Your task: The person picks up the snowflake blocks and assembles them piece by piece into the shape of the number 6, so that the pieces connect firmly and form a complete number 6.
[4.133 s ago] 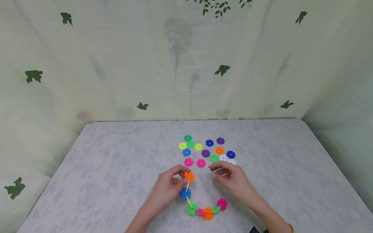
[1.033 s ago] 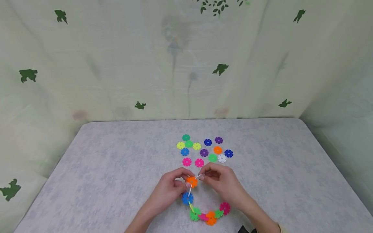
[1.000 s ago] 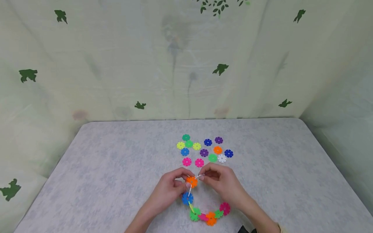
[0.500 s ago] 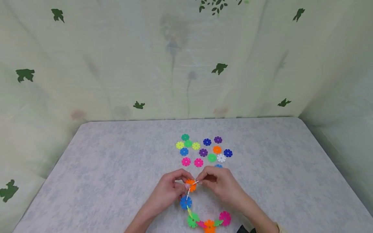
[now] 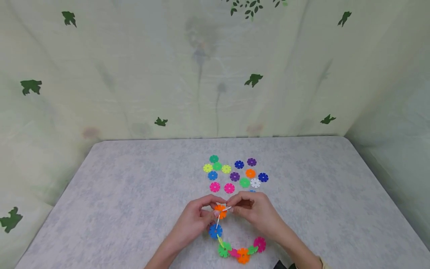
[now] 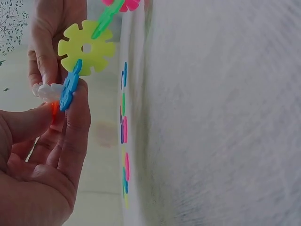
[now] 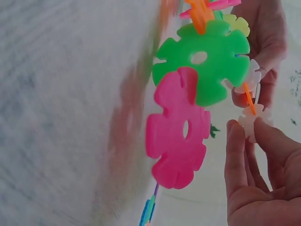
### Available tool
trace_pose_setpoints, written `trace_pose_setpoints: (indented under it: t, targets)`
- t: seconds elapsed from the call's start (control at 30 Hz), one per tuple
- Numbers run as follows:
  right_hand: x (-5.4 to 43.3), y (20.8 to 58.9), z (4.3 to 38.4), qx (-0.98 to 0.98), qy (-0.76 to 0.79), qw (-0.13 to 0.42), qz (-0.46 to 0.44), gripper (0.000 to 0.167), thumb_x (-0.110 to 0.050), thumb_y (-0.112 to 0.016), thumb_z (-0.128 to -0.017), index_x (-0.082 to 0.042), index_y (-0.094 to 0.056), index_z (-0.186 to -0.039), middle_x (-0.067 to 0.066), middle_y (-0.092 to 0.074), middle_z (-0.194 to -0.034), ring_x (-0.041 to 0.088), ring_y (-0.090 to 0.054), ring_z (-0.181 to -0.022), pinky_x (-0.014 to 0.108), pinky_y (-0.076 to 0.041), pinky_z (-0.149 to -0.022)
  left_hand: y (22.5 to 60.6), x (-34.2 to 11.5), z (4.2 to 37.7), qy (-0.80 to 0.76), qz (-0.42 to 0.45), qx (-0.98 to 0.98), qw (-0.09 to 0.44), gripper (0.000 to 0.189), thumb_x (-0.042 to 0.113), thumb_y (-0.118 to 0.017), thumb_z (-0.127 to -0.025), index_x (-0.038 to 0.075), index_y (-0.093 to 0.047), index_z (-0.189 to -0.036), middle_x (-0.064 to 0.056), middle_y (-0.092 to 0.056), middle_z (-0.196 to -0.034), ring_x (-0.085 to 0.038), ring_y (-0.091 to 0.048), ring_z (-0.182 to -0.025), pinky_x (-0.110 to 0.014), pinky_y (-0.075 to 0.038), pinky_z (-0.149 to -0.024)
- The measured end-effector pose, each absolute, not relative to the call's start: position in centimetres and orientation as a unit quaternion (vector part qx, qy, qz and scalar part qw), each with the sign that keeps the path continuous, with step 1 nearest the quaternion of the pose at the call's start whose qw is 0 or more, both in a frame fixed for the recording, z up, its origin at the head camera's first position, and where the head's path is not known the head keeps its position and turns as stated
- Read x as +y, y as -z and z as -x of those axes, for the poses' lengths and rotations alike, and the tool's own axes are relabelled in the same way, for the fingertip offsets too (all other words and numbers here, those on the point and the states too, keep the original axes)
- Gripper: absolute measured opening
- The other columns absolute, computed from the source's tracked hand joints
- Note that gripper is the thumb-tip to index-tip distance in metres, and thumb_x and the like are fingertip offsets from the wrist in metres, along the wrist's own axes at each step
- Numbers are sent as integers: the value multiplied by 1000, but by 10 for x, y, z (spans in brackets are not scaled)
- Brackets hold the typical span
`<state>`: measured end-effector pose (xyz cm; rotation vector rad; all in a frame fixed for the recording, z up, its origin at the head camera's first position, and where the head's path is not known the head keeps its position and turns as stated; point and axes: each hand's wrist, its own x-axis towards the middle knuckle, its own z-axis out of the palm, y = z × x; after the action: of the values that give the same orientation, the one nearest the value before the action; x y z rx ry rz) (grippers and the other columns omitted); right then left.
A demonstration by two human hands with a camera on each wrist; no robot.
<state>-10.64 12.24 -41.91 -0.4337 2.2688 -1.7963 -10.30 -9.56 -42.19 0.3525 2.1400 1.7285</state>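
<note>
My left hand [image 5: 196,220] and right hand [image 5: 256,213] pinch the orange disc [image 5: 220,210] and white disc [image 5: 227,208] of my snowflake chain [image 5: 235,248]; loose discs [image 5: 235,173] lie just beyond.

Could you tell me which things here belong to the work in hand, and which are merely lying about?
In hand: chain of discs; orange disc, gripped by left hand; white disc, pinched by right hand.

Lying about: loose discs; table; leaf-print cloth.

Snowflake discs [image 5: 235,175] and the linked chain [image 5: 239,249]: smooth plastic, slight sheen, white piece [image 7: 254,121] looks matt; surface [image 5: 134,194] has a matt, mottled grey cloth-like cover; backdrop [image 5: 134,74] thin printed fabric, creased.
</note>
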Motion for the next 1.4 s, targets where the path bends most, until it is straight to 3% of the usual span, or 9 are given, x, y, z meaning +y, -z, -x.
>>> trace_pose_setpoints:
  t: [0.17, 0.3, 0.5, 0.83, 1.4]
  targets:
    - [124, 418, 107, 758, 624, 130, 138, 17, -4, -73, -88, -11, -72, -104, 5, -70, -104, 24, -69, -95, 29, -55, -80, 422, -97, 103, -603, -131, 764, 189, 25, 9, -64, -95, 21, -71, -116, -5, -62, -90, -18, -44, -47, -25, -45, -50]
    - [128, 417, 110, 767, 611, 145, 129, 24, -8, -74, -88, -7, -69, -111, 6, -68, -107, 25, -69, -96, 29, -55, -79, 421, -97, 103, -599, -126, 767, 193, 23, 10, -64, -96, 21, -71, -115, -4, -63, -93, -22, -48, -50, -27, -49, -53]
    - [140, 418, 117, 807, 564, 123, 129, 23, -11, -72, -90, -6, -69, -113, 6, -68, -107, 18, -68, -94, 27, -55, -80, 422, -96, 103, -584, -125, 779, 191, 23, 8, -61, -97, 22, -71, -113, -2, -65, -105, -28, -58, -58, -36, -55, -60]
    - [159, 416, 129, 848, 513, 76, 108, 19, -10, -70, -92, -9, -70, -111, 6, -69, -107, 18, -65, -93, 26, -54, -78, 422, -96, 104, -576, -121, 787, 185, 27, 4, -58, -97, 22, -70, -112, 0, -64, -109, -23, -59, -59, -35, -54, -59]
    - [202, 432, 160, 914, 381, 63, 124, 25, -5, -67, -92, -7, -68, -117, 5, -67, -113, 20, -62, -95, 41, -53, -86, 423, -96, 106, -580, -113, 782, 198, 26, 4, -58, -97, 19, -69, -115, -3, -60, -110, -25, -58, -58, -32, -53, -57]
